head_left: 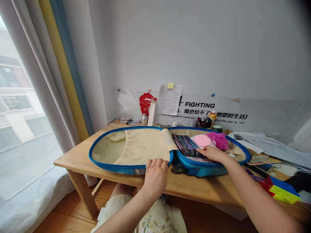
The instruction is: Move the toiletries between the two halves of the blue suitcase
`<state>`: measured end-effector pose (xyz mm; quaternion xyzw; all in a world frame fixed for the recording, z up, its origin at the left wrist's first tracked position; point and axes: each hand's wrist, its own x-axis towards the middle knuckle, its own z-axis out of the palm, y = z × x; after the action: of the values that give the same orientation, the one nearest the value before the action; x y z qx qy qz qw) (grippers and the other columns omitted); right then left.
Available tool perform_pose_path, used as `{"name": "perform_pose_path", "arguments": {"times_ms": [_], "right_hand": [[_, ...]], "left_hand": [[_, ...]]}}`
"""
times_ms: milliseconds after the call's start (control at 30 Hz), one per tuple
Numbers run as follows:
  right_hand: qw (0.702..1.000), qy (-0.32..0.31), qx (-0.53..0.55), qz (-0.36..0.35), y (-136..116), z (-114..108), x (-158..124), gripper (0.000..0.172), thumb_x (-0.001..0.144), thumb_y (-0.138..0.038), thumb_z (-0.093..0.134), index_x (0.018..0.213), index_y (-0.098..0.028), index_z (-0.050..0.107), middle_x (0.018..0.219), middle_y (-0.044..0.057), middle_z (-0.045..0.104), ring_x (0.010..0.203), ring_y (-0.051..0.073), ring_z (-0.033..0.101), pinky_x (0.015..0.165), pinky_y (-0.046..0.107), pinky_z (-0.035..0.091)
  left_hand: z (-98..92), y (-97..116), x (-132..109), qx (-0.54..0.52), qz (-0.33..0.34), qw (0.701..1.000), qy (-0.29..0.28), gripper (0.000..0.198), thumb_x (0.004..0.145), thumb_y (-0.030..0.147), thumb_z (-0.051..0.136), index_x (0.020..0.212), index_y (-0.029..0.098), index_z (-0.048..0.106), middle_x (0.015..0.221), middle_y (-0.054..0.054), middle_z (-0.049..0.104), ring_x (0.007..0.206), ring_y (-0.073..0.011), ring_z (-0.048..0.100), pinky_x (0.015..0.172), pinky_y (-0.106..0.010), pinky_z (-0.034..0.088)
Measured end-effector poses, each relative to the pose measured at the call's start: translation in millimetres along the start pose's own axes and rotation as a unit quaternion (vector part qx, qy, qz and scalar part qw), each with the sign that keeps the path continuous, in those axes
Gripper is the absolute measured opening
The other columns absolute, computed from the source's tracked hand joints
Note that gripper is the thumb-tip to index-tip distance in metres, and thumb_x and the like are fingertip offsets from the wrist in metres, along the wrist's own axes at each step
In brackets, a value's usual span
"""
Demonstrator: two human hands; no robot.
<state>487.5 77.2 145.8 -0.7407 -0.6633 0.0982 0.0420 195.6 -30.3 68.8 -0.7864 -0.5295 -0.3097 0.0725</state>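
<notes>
**Left hand.** The left hand (156, 173) sits at the near edge of the open blue suitcase (107, 164). Its fingers are curled narrow over the rim, close to the hinge line between the two halves, and they grip the rim. The fingertips lie on the beige lining (143, 145) of the left half.

**Right hand.** The right hand (212, 153) lies inside the right half. It is spread flat, palm down, with the fingers extended and nothing clasped. The fingertips touch a dark striped bundle (186, 145) packed along the hinge side.

**Suitcase contents.** Just beyond the right hand's fingers is a pink round pad (202, 140). A magenta bath pouf (220, 139) sits beside the pad, touching it on the right. The left half shows only its lining, with a light strap crossing it.

**Suitcase position.** The suitcase lies opened flat on the wooden counter (73, 158), both halves face up. One wheel (178, 168) shows at the near edge, between the two hands.

**Surroundings**
- Right of the suitcase — loose papers (267, 144), well apart from a multicoloured cube (282, 189) at the near right corner.
- Behind it, along the wall — a small metal bottle (144, 119) and a yellow-capped bottle (213, 117).
- A printed sheet (169, 99) is pinned to the wall above them.
- A curtain (60, 64) hangs at the left, beside the window.
</notes>
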Motion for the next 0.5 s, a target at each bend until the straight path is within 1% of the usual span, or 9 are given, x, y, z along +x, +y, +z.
{"name": "perform_pose_path", "arguments": {"times_ms": [100, 133, 200, 267, 333, 433, 500], "right_hand": [[1.0, 0.004, 0.013, 0.002, 9.4, 1.2, 11.6, 0.057, 0.084, -0.068, 0.046, 0.064, -0.019, 0.066, 0.074, 0.014, 0.071, 0.077, 0.029, 0.068, 0.072, 0.038, 0.049], [1.0, 0.009, 0.019, 0.001, 12.4, 1.6, 15.6, 0.056, 0.083, -0.068, 0.046, 0.062, -0.019, 0.066, 0.075, 0.014, 0.071, 0.079, 0.029, 0.068, 0.073, 0.039, 0.05], [0.999, 0.018, 0.034, -0.002, 17.4, 2.8, 22.4, 0.054, 0.082, -0.067, 0.049, 0.06, -0.02, 0.065, 0.078, 0.014, 0.072, 0.082, 0.03, 0.068, 0.075, 0.039, 0.051], [0.998, 0.023, 0.05, -0.006, 21.2, 4.3, 26.7, 0.049, 0.08, -0.063, 0.052, 0.058, -0.021, 0.065, 0.079, 0.013, 0.073, 0.081, 0.029, 0.068, 0.074, 0.039, 0.052], [0.997, 0.026, 0.066, -0.011, 23.5, 5.4, 28.7, 0.042, 0.079, -0.056, 0.056, 0.056, -0.022, 0.065, 0.077, 0.012, 0.073, 0.077, 0.028, 0.068, 0.071, 0.039, 0.053], [0.995, 0.044, 0.082, -0.02, 25.2, 4.1, 29.6, 0.037, 0.078, -0.049, 0.058, 0.053, -0.023, 0.063, 0.07, 0.009, 0.071, 0.07, 0.027, 0.067, 0.068, 0.04, 0.052], [0.993, 0.071, 0.09, -0.021, 26.5, -0.2, 30.0, 0.034, 0.078, -0.046, 0.059, 0.054, -0.022, 0.064, 0.068, 0.01, 0.07, 0.066, 0.027, 0.066, 0.066, 0.041, 0.051]], "left_hand": [[3.0, 8.3, 2.5, 0.009, 0.009, 0.999, -0.042, 0.029, 0.098, 0.024, 0.04, 0.118, 0.023, 0.061, 0.107, -0.01, 0.066, 0.1, -0.0238, 0.061, 0.097, -0.045, 0.044], [2.5, 8.9, 1.9, 0.007, 0.015, 0.999, -0.048, 0.031, 0.098, 0.025, 0.041, 0.123, 0.023, 0.059, 0.109, -0.01, 0.066, 0.102, -0.0244, 0.061, 0.098, -0.045, 0.044], [-0.4, 6.1, -2.7, 0.0, 0.026, 0.999, -0.038, 0.036, 0.098, 0.026, 0.041, 0.132, 0.024, 0.055, 0.115, -0.011, 0.066, 0.108, -0.025, 0.06, 0.101, -0.046, 0.044], [-5.1, -2.8, -11.7, -0.001, 0.027, 1.0, -0.01, 0.04, 0.098, 0.025, 0.042, 0.136, 0.028, 0.053, 0.122, -0.009, 0.066, 0.117, -0.0254, 0.058, 0.108, -0.048, 0.04], [-10.6, -17.7, -23.9, 0.007, 0.008, 1.0, 0.027, 0.039, 0.098, 0.024, 0.043, 0.134, 0.032, 0.055, 0.126, -0.007, 0.065, 0.125, -0.0263, 0.054, 0.114, -0.053, 0.032], [-18.8, -47.8, -42.5, 0.027, -0.042, 0.994, 0.098, 0.035, 0.097, 0.024, 0.044, 0.128, 0.034, 0.06, 0.129, -0.006, 0.065, 0.132, -0.0285, 0.049, 0.119, -0.06, 0.019], [-23.1, -68.2, -51.0, 0.042, -0.065, 0.988, 0.135, 0.031, 0.097, 0.024, 0.044, 0.12, 0.034, 0.064, 0.128, -0.006, 0.066, 0.132, -0.0297, 0.048, 0.119, -0.064, 0.012]]}}
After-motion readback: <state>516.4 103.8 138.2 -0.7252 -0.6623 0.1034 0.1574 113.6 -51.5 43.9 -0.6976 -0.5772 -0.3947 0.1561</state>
